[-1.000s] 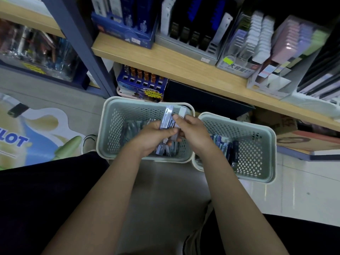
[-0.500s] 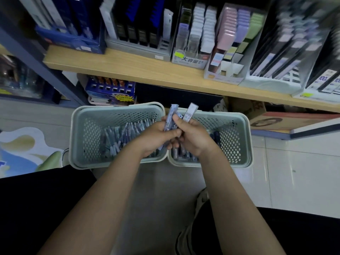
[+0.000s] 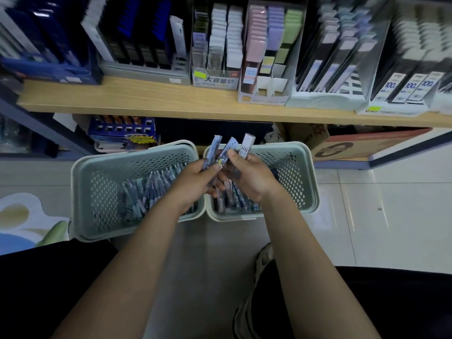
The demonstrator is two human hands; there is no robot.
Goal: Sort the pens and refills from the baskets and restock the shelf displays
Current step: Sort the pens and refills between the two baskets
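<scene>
Blue refill packs (image 3: 215, 152) pinched in left hand (image 3: 195, 179), right hand (image 3: 252, 177) gripping another above touching basket rims (image 3: 204, 152)

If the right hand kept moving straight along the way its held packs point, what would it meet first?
The right hand points up and away, toward the wooden shelf. Its HB refill pack would likely meet the shelf's front edge first, though depth is unclear.

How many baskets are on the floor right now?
2: the left basket sits on the floor below the shelf, and the right basket touches its side. None seems hidden.
</scene>
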